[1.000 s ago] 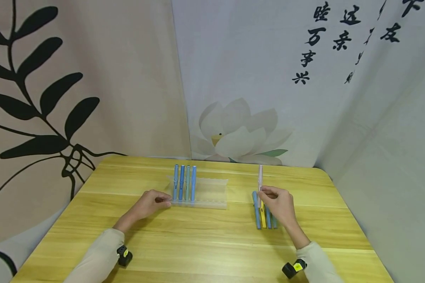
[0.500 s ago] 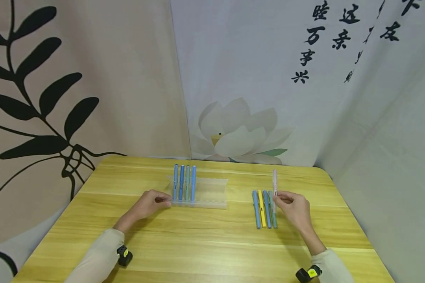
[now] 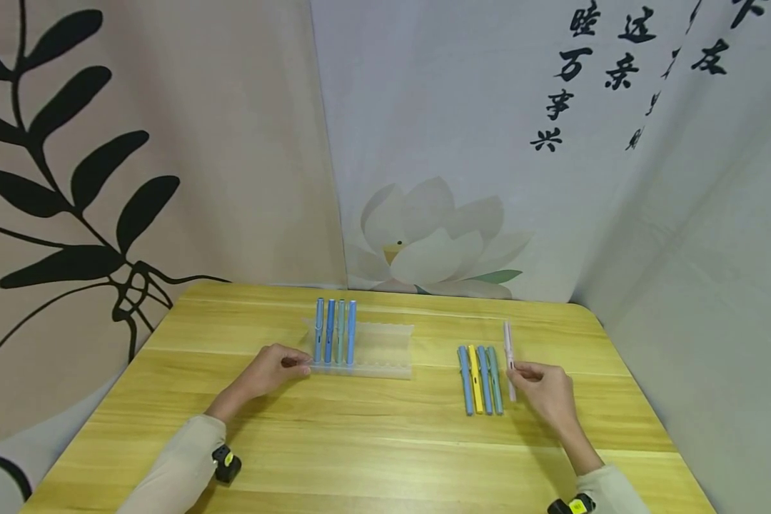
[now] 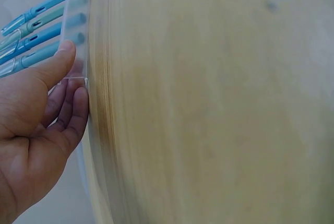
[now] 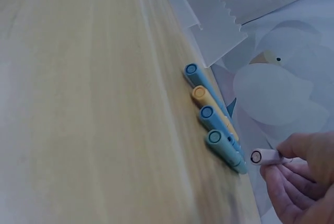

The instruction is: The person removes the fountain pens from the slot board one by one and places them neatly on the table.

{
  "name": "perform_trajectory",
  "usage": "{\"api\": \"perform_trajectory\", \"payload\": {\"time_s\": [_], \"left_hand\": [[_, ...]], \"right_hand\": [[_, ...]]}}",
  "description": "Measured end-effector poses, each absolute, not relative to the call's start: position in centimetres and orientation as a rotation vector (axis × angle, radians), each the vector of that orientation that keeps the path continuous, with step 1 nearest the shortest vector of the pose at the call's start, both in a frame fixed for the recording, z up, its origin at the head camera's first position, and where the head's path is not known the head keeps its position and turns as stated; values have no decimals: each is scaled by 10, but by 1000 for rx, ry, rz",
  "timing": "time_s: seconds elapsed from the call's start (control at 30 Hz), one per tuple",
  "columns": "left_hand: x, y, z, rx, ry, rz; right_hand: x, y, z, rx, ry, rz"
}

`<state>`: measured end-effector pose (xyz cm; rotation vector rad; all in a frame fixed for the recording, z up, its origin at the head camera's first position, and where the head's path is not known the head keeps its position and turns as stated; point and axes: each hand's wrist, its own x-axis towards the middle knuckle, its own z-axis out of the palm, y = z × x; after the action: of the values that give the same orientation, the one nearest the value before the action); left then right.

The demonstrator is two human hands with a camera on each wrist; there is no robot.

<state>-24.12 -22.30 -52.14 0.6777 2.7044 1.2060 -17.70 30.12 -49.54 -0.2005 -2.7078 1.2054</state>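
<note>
My left hand (image 3: 273, 370) pinches the left end of a clear plastic pen rack (image 3: 380, 350); in the left wrist view the thumb lies on its edge. Several blue and green pens (image 3: 330, 332) stand side by side in the rack's left part. In my right hand (image 3: 546, 392), thumb and fingers pinch a pale pink pen (image 3: 507, 339), just right of a row on the table. That row holds a blue pen (image 3: 465, 382), a yellow pen (image 3: 475, 380), another blue pen (image 3: 485, 382) and a green pen (image 3: 495, 382). The right wrist view shows the pink pen's round end (image 5: 257, 156) apart from the green pen.
The wooden table (image 3: 360, 442) carries the rack left of centre and the pen row to the right. Behind its far edge hangs a printed cloth (image 3: 450, 143). Each wrist wears a small black camera (image 3: 226, 465).
My right hand has moved right and toward me with the pink pen, from over the row to beside the green pen. The left hand and rack have stayed put.
</note>
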Motion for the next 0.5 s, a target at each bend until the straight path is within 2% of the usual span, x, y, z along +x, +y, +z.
{"api": "perform_trajectory", "payload": {"time_s": [0.5], "left_hand": [[-241, -224, -522, 687, 2682, 1221]], "right_hand": [[-176, 307, -509, -255, -2783, 1158]]}}
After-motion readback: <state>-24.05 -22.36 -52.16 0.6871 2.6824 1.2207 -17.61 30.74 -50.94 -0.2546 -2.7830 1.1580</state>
